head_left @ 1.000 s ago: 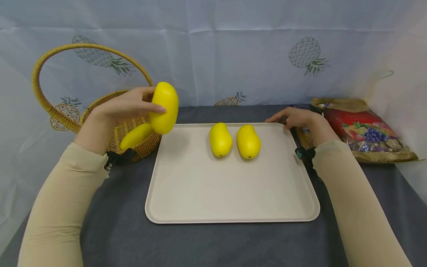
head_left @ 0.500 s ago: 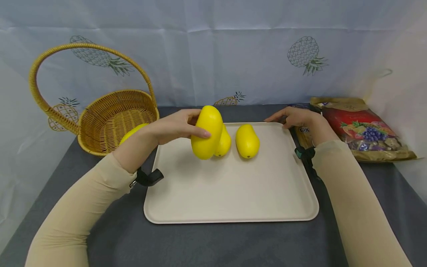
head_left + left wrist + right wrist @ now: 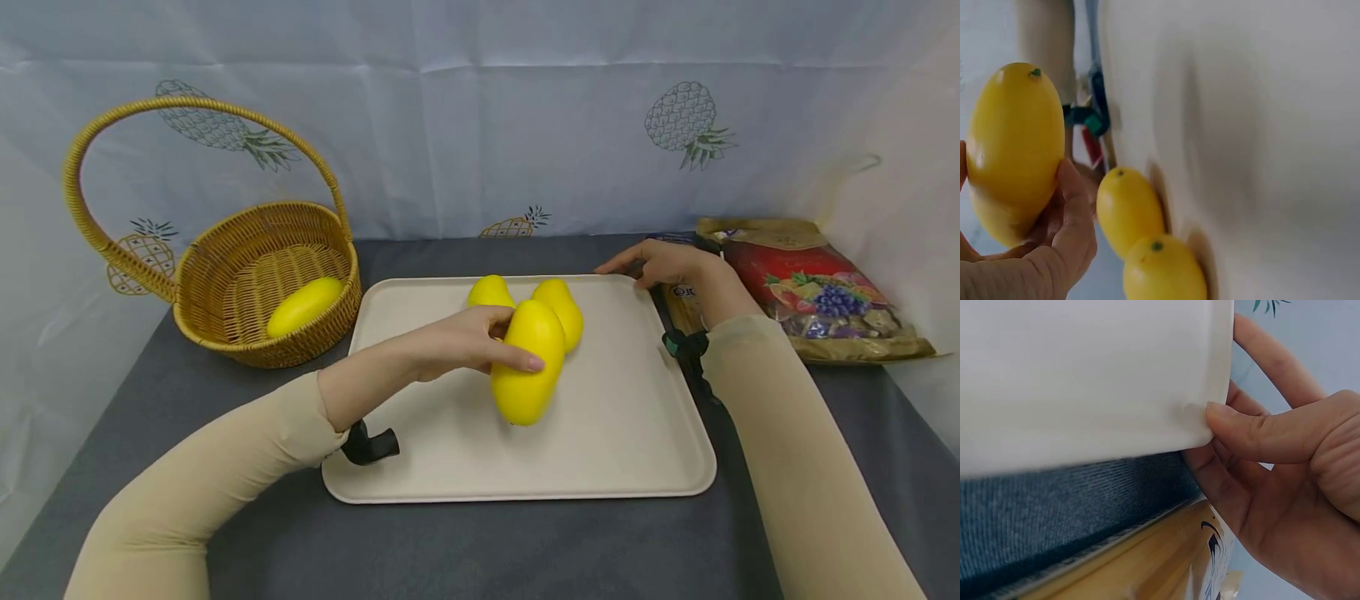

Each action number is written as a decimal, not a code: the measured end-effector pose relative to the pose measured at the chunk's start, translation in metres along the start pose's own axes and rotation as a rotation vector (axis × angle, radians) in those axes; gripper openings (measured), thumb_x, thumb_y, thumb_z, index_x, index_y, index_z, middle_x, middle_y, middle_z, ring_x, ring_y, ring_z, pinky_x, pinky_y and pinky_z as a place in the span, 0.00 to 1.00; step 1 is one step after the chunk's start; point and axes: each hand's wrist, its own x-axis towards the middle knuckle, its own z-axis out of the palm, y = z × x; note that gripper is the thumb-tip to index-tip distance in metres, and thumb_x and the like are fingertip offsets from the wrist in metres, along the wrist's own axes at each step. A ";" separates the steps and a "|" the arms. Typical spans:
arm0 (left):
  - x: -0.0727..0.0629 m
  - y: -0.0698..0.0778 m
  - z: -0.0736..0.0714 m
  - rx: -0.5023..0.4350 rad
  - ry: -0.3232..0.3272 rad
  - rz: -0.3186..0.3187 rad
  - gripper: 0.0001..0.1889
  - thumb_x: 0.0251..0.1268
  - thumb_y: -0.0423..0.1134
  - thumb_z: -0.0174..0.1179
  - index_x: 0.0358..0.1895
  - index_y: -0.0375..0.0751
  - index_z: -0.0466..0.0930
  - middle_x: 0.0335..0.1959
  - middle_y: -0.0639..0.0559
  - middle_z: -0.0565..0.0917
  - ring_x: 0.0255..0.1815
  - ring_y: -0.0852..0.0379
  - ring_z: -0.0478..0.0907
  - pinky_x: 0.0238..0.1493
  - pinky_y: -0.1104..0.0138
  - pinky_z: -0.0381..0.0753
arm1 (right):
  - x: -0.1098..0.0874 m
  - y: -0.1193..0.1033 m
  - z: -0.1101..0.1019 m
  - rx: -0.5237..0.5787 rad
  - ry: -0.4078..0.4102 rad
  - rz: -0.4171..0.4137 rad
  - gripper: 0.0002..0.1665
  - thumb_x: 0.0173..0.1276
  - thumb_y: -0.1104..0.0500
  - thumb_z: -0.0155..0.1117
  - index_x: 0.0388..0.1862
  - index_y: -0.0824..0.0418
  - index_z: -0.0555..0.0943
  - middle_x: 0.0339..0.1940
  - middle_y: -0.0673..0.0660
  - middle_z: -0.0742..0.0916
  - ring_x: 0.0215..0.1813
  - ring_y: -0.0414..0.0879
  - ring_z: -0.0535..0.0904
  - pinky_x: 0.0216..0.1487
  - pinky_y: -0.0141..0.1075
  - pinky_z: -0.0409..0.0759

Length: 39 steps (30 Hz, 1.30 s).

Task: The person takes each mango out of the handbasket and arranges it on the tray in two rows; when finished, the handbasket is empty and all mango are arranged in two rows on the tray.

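Note:
My left hand (image 3: 468,342) grips a yellow mango (image 3: 531,367) between thumb and fingers, above the beige tray (image 3: 600,467). In the left wrist view this mango (image 3: 1016,144) shows a small green stem end and hangs apart from the tray surface. Two more yellow mangoes lie on the tray toward the back: the left mango (image 3: 489,289) is partly hidden by my hand, the right mango (image 3: 567,312) partly by the held one. At the tray's far right corner, my right hand (image 3: 663,262) pinches the rim, thumb (image 3: 1241,428) on top and other fingers at the outer edge and below.
A wicker basket (image 3: 198,292) with a tall handle stands left of the tray, one yellow mango (image 3: 306,307) inside. Right of the tray lie a red and gold bag (image 3: 825,292) and a brown package (image 3: 684,310). A pineapple-print cloth (image 3: 465,142) hangs behind.
My left hand has carried the mango from over the basket rightward and nearer, over the tray. The mango in the basket is now in full sight. My right hand has stayed at the tray corner.

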 end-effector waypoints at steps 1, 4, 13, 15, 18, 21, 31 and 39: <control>0.001 -0.002 0.004 0.001 -0.006 -0.014 0.28 0.61 0.45 0.67 0.63 0.46 0.70 0.55 0.49 0.80 0.54 0.54 0.79 0.56 0.62 0.83 | 0.000 0.000 0.000 0.005 0.005 0.001 0.38 0.60 0.79 0.57 0.70 0.58 0.74 0.67 0.67 0.77 0.56 0.56 0.78 0.49 0.41 0.85; 0.005 -0.008 0.013 0.004 -0.015 -0.048 0.28 0.60 0.47 0.68 0.62 0.47 0.70 0.54 0.51 0.81 0.53 0.55 0.79 0.55 0.62 0.83 | 0.000 0.001 0.001 0.018 0.019 0.003 0.37 0.60 0.79 0.57 0.69 0.59 0.74 0.65 0.67 0.78 0.53 0.55 0.79 0.48 0.40 0.85; 0.019 -0.021 0.038 0.014 0.055 -0.125 0.30 0.58 0.50 0.70 0.62 0.43 0.73 0.54 0.51 0.80 0.49 0.56 0.78 0.48 0.66 0.82 | -0.001 -0.001 0.001 0.018 0.020 0.011 0.37 0.61 0.79 0.57 0.69 0.59 0.74 0.64 0.68 0.78 0.53 0.54 0.80 0.50 0.42 0.86; 0.023 -0.025 0.042 0.015 0.067 -0.126 0.29 0.57 0.50 0.70 0.59 0.41 0.74 0.51 0.51 0.81 0.46 0.56 0.78 0.45 0.67 0.81 | -0.002 -0.002 0.002 0.017 0.018 0.008 0.37 0.61 0.80 0.57 0.69 0.60 0.74 0.64 0.68 0.78 0.53 0.55 0.79 0.50 0.42 0.86; 0.028 -0.030 0.047 -0.007 0.066 -0.119 0.27 0.57 0.50 0.71 0.55 0.41 0.75 0.46 0.51 0.81 0.43 0.57 0.76 0.42 0.68 0.78 | -0.004 -0.004 0.002 0.020 0.019 0.003 0.37 0.61 0.80 0.56 0.69 0.60 0.74 0.64 0.68 0.78 0.53 0.54 0.79 0.50 0.41 0.85; 0.031 -0.032 0.050 -0.015 0.065 -0.114 0.27 0.57 0.51 0.71 0.54 0.41 0.74 0.44 0.51 0.80 0.40 0.57 0.75 0.40 0.69 0.76 | -0.004 -0.005 0.002 0.024 0.018 -0.001 0.37 0.60 0.80 0.56 0.69 0.61 0.74 0.64 0.68 0.78 0.52 0.54 0.79 0.49 0.41 0.85; 0.034 -0.028 0.064 0.145 0.141 -0.123 0.25 0.54 0.56 0.72 0.43 0.41 0.75 0.32 0.53 0.79 0.34 0.58 0.73 0.34 0.70 0.70 | -0.004 -0.005 0.002 0.016 0.021 -0.004 0.36 0.61 0.79 0.57 0.69 0.61 0.74 0.63 0.68 0.79 0.49 0.53 0.79 0.48 0.40 0.85; 0.036 -0.026 0.068 0.167 0.172 -0.105 0.22 0.55 0.56 0.70 0.41 0.43 0.76 0.29 0.54 0.78 0.31 0.59 0.72 0.32 0.70 0.69 | -0.005 -0.005 0.001 -0.002 0.018 -0.009 0.36 0.61 0.79 0.56 0.69 0.61 0.74 0.63 0.68 0.79 0.51 0.54 0.80 0.49 0.41 0.86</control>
